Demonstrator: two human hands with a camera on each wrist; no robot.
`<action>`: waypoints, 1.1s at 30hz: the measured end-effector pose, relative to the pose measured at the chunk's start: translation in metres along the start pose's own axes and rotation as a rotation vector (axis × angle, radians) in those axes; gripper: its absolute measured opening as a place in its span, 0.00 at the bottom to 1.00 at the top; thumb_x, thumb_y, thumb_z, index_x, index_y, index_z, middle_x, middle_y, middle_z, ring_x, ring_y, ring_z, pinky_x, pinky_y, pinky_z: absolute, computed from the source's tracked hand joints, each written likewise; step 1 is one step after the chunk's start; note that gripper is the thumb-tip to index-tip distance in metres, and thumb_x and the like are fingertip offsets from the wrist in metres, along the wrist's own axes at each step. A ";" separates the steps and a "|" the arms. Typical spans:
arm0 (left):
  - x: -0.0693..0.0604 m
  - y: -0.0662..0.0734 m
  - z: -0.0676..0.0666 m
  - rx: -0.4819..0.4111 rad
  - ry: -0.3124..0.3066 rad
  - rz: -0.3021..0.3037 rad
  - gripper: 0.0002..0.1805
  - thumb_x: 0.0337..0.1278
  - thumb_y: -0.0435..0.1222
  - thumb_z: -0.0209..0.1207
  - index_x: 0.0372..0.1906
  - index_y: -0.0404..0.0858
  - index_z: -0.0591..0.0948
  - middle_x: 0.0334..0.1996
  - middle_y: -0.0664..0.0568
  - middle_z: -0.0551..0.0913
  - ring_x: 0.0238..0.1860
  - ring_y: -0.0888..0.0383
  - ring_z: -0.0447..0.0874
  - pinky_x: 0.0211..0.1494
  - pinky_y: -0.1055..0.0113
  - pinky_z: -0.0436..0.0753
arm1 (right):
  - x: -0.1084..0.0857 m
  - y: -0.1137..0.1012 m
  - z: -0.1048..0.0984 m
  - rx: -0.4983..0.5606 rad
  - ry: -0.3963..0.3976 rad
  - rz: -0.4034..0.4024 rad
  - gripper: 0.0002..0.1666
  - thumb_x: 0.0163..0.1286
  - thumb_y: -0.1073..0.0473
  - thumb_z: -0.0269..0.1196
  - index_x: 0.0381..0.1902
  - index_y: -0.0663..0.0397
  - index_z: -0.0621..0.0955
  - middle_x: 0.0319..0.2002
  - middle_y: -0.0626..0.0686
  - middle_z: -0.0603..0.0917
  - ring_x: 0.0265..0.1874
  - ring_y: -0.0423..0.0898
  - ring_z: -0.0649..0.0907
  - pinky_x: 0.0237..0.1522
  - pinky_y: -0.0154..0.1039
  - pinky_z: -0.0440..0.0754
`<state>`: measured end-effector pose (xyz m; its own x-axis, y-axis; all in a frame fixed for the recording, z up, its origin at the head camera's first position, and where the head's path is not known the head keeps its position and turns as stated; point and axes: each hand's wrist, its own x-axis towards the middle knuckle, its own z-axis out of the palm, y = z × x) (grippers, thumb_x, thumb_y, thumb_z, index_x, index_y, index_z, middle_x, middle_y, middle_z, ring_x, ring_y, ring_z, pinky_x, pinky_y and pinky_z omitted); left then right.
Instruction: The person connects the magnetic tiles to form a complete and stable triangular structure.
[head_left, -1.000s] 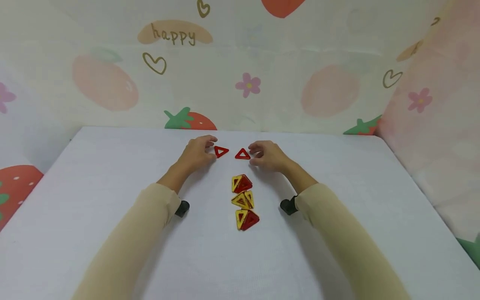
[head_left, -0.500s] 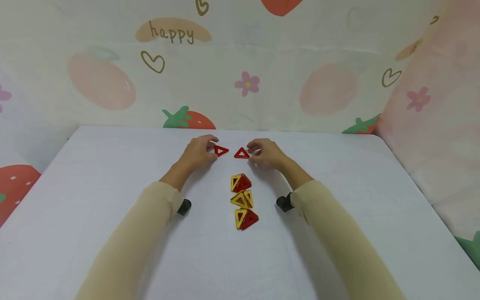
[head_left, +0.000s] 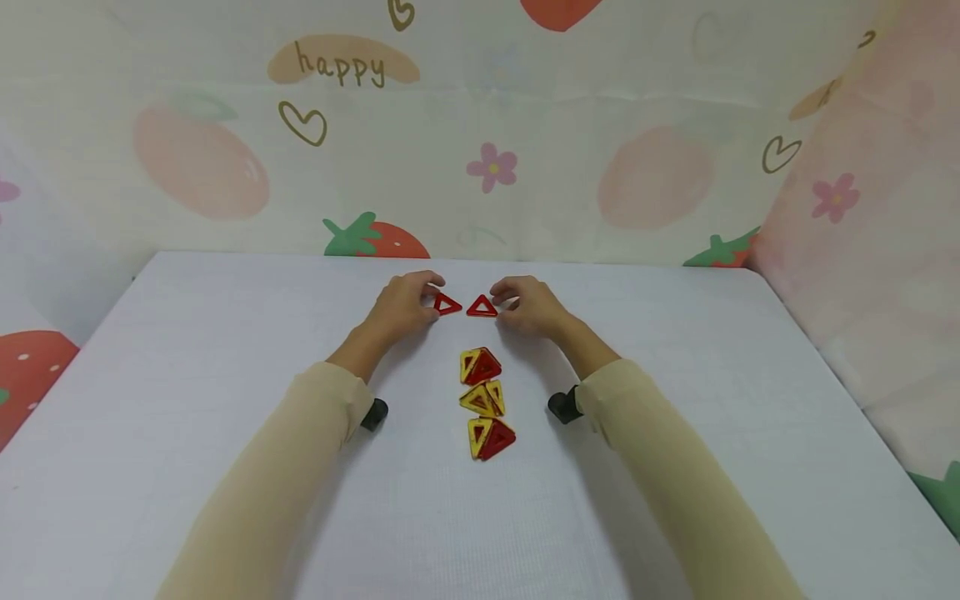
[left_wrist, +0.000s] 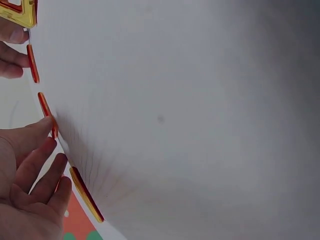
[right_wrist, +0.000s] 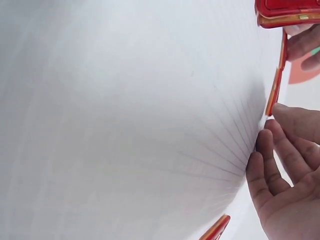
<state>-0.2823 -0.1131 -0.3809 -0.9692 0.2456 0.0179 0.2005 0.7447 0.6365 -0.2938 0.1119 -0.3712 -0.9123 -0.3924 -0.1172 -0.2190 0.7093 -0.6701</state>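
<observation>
In the head view my left hand (head_left: 405,307) pinches the left edge of a red triangular magnetic tile (head_left: 449,305) between thumb and fingers. Its thumb (left_wrist: 44,125) presses on that tile in the left wrist view. Across a small gap lies a second red triangular magnetic tile (head_left: 482,307), with my right hand (head_left: 530,307) at its right corner. The right thumb (right_wrist: 287,116) touches this tile's end in the right wrist view, and the fingers curl beside it. Both tiles are low at the table surface.
Nearer me, a column holds three groups of overlapping yellow and red triangular tiles: far (head_left: 480,365), middle (head_left: 482,400) and near (head_left: 491,438). A red-and-yellow piece (left_wrist: 86,194) shows below the left hand in its wrist view, another red piece (right_wrist: 216,228) in the right. A printed curtain (head_left: 562,100) stands behind the white table (head_left: 225,350).
My left hand and its red tile have shifted right and slightly nearer, narrowing the gap between the two red tiles. The right hand has closed in slightly on its tile. The column stays put.
</observation>
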 end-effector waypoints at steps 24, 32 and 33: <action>0.001 0.007 0.007 0.052 -0.020 0.002 0.22 0.60 0.27 0.63 0.60 0.36 0.77 0.48 0.44 0.87 0.58 0.47 0.78 0.64 0.53 0.75 | 0.004 -0.004 0.002 -0.036 -0.003 -0.006 0.21 0.67 0.70 0.62 0.58 0.62 0.78 0.54 0.58 0.84 0.52 0.54 0.82 0.59 0.45 0.78; 0.001 0.010 0.005 0.076 -0.028 0.028 0.22 0.58 0.27 0.63 0.59 0.35 0.78 0.44 0.44 0.88 0.54 0.46 0.80 0.61 0.52 0.76 | 0.004 -0.006 0.002 -0.032 -0.016 -0.012 0.22 0.66 0.70 0.62 0.58 0.62 0.78 0.54 0.58 0.84 0.52 0.54 0.81 0.59 0.45 0.77; 0.001 0.010 0.005 0.074 -0.032 0.026 0.23 0.58 0.27 0.63 0.60 0.35 0.78 0.43 0.44 0.88 0.53 0.47 0.81 0.61 0.52 0.77 | 0.004 -0.006 0.002 -0.031 -0.018 -0.016 0.21 0.66 0.70 0.62 0.58 0.63 0.78 0.54 0.58 0.84 0.52 0.54 0.82 0.59 0.45 0.78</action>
<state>-0.2803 -0.1020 -0.3786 -0.9585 0.2849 0.0083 0.2372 0.7813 0.5773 -0.2953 0.1049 -0.3695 -0.9022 -0.4142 -0.1203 -0.2443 0.7205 -0.6490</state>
